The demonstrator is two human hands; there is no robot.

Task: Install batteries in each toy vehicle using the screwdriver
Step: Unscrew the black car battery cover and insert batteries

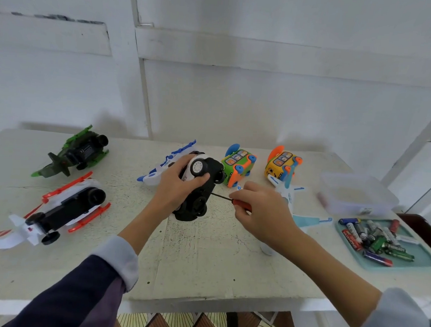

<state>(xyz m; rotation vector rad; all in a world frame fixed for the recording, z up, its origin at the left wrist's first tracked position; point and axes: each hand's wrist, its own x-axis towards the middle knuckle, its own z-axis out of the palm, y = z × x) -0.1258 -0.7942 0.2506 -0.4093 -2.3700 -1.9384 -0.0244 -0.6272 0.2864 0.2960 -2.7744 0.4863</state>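
My left hand [176, 186] grips a black and white toy car [198, 187], held above the table with its black underside turned towards me. My right hand [259, 212] pinches a screwdriver with a red handle [242, 204]; its thin shaft [219, 196] points left and its tip meets the car's underside. A teal tray [422, 257] at the right holds several loose batteries [375, 238].
On the white table [202, 259] lie a green toy plane [77, 153], a red and white plane [60, 211], a blue and white plane [163, 167], two small bus toys [237, 168] [283, 164], a light blue plane [298, 207] and a clear lidded box [355, 193].
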